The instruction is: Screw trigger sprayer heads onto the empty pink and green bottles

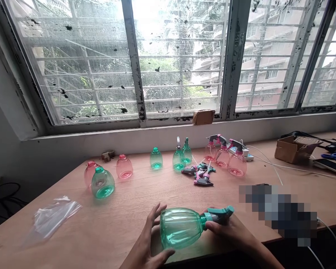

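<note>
A clear green spray bottle (180, 228) lies on its side between my hands, low over the table's front edge. Its teal and grey trigger head (220, 214) sits at the neck and points right. My left hand (149, 239) cups the bottle's base, with fingers behind and thumb in front. Closed around the neck and trigger head is my right hand (236, 229), its thumb at the collar and its other fingers partly hidden. Beyond them, several loose trigger heads (204, 180) lie in a small pile.
Headless bottles stand at left: a green one (103, 185), pink ones (124, 168) and another green (156, 160). Behind the pile are green bottles with heads (178, 161) and pink ones (237, 166). A plastic bag (54, 216), cardboard box (289, 150) and cables also lie on the table.
</note>
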A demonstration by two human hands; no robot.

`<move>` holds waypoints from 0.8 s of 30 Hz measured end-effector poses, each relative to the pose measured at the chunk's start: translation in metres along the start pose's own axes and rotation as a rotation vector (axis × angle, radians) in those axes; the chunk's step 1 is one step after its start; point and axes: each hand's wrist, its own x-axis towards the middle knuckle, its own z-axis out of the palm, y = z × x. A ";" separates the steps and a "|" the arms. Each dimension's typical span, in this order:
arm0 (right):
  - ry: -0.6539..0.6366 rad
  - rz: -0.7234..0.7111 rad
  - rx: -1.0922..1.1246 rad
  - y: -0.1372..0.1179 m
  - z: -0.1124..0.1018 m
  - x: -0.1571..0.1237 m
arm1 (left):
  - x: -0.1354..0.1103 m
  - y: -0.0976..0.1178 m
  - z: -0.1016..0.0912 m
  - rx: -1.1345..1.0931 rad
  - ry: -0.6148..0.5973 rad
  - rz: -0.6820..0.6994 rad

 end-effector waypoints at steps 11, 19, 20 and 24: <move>0.002 -0.003 -0.018 0.000 -0.001 0.000 | 0.003 0.018 -0.009 -0.114 -0.082 -0.122; -0.011 -0.017 -0.011 0.005 -0.002 0.002 | 0.000 0.012 -0.008 -0.115 -0.071 -0.070; -0.013 -0.011 -0.002 0.004 -0.002 0.001 | 0.000 0.011 -0.008 -0.106 -0.080 -0.067; -0.032 -0.011 0.034 0.001 -0.002 0.000 | 0.003 0.016 -0.011 -0.042 -0.061 -0.156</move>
